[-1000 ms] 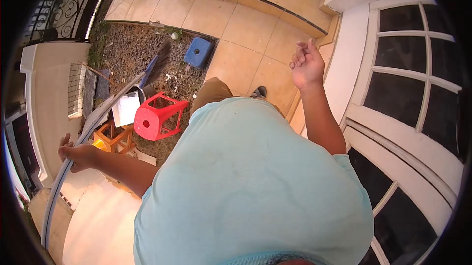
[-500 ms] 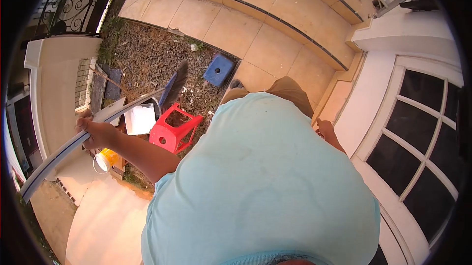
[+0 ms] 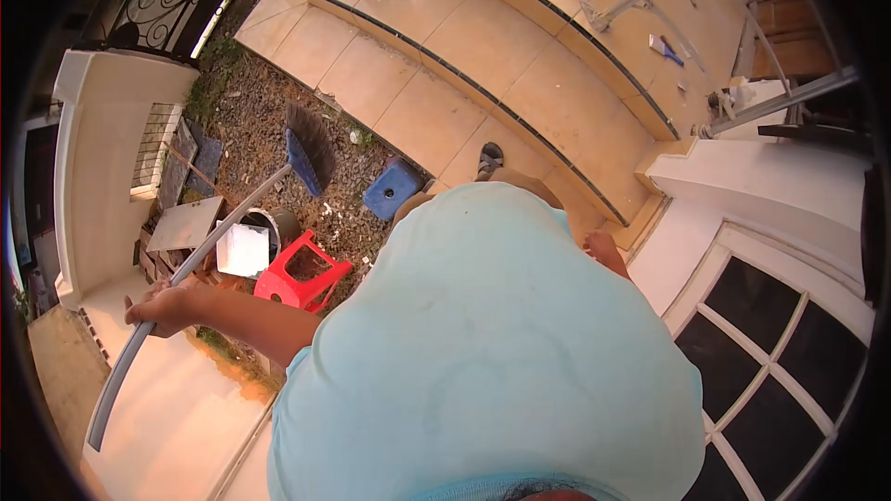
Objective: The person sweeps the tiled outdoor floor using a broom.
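Note:
My left hand [image 3: 162, 309] is wrapped round the long grey handle of a broom [image 3: 309, 150], held out to my left. Its dark bristles and blue head point away from me, over the gravel, and the handle's free end sticks out behind the hand. Below the handle, a red plastic stool [image 3: 290, 291] lies tipped over beside a bucket [image 3: 283, 222] and a white square container [image 3: 243, 250]. My right hand [image 3: 605, 248] hangs low by my right side with its fingers loosely apart. I see nothing in it.
Tiled steps [image 3: 445, 55] with dark edging rise ahead, with a blue-handled brush [image 3: 665, 50] and a metal frame [image 3: 733, 111] on top. A blue stool [image 3: 392, 189] stands on the gravel [image 3: 255, 111]. A white-framed door [image 3: 768, 352] is on my right, a low wall [image 3: 111, 176] on my left.
The broom's head has swung forward and left, and my left hand has come lower with it. My view has shifted, showing more of the steps and my foot on the tiles.

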The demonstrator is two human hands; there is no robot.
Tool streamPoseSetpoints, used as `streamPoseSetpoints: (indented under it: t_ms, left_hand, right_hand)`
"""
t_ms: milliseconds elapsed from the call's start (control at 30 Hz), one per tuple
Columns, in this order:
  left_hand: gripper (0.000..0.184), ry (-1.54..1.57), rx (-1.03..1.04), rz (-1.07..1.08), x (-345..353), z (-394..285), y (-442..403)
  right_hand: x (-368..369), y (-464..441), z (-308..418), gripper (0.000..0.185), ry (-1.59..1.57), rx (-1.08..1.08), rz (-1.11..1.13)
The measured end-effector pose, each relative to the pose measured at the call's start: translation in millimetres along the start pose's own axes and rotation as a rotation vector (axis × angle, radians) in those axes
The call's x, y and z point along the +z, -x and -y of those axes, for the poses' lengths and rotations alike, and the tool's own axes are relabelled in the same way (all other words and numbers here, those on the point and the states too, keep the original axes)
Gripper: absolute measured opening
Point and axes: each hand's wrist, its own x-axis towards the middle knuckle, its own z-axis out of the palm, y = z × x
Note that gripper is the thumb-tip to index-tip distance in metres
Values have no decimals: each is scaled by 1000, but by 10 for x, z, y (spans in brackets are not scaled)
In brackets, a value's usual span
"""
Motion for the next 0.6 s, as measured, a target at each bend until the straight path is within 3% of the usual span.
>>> streamPoseSetpoints:
  t_ms: [33,67,233,400,533,600]
  left_hand:
    - [46,-24,7,-41,10,-10,-1]
    - [51,34,3,-24,3,15,10]
    - [67,16,91,65,-158,-114,185]
    - [67,53,45,-59,-164,-29,48]
    - [65,15,106,-95,186,448,40]
    - [63,9,92,-95,387,758,-9]
  right_hand:
    - [-217,85,692,27,-23,-29,-156]
    - [-467,-358,932,27,-165,-172,-196]
    - [-1097,-519,3029,32,-102,-375,-197]
    - [-424,-321,4456,31,-102,-590,-36]
    - [347,34,5202,39,250,-645,314]
    - [449,-215,5416,40,431,-701,353]
